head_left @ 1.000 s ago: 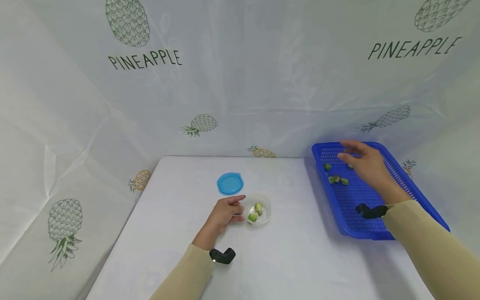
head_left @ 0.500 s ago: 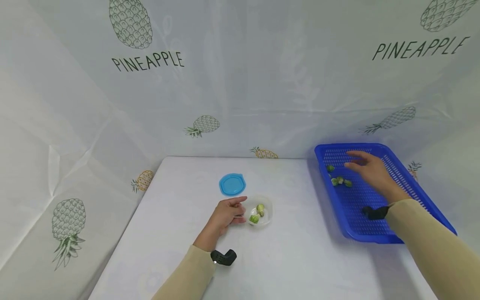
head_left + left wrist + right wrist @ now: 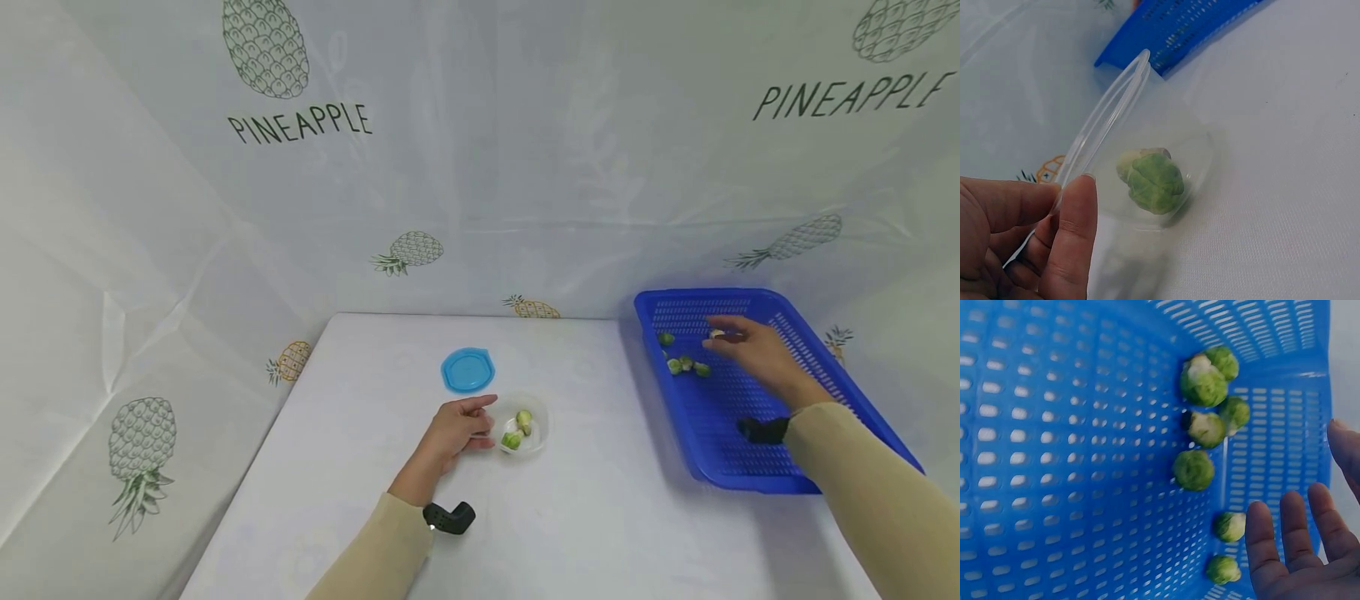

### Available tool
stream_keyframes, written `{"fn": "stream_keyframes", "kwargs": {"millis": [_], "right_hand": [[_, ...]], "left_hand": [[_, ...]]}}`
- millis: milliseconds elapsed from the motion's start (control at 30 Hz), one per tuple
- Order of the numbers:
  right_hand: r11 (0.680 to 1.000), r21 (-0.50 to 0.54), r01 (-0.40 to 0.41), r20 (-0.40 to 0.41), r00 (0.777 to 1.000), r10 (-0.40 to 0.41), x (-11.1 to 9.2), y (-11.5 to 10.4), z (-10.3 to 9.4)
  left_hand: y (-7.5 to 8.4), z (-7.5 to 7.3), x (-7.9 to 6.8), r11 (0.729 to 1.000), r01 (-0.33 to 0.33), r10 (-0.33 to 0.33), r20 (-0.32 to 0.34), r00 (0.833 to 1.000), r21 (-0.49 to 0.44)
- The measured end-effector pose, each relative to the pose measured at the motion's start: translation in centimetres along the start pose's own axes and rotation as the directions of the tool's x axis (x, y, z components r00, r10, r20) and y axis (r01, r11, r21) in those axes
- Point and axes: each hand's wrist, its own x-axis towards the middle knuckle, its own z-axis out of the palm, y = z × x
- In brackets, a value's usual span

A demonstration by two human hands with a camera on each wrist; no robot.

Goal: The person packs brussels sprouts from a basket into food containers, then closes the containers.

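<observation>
My left hand (image 3: pixel 455 432) pinches the rim of a small clear plastic container (image 3: pixel 1169 109) between thumb and fingers. Inside it lie two Brussels sprouts, a green one (image 3: pixel 1157 184) in front and a paler one (image 3: pixel 1124 164) behind. At the right, my right hand (image 3: pixel 759 354) is over the blue basket (image 3: pixel 681 429), fingers spread and holding nothing. A Brussels sprout (image 3: pixel 717 333) shows by its fingertips in the head view. In the right wrist view, several more Brussels sprouts (image 3: pixel 1194 470) lie along the basket's side, with one sprout (image 3: pixel 1230 526) right beside the fingers.
A blue lid (image 3: pixel 468 371) lies flat on the white table (image 3: pixel 592 500), just behind the container. The basket's raised perforated walls surround the sprouts. Pineapple-printed sheeting (image 3: pixel 555 167) hangs behind the table and along its sides.
My right hand has lowered toward the sprouts in the basket, coming slightly nearer. My left hand stays at the container's rim. The whole head view has shifted slightly.
</observation>
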Motion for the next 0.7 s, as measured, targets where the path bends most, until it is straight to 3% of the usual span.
{"fn": "stream_keyframes", "kwargs": {"millis": [700], "right_hand": [[0.997, -0.065, 0.04, 0.115, 0.993, -0.032, 0.4, 2.0, 0.5]], "left_hand": [[0.2, 0.1, 0.0, 1.0, 0.003, -0.003, 0.0, 1.0, -0.008]]}}
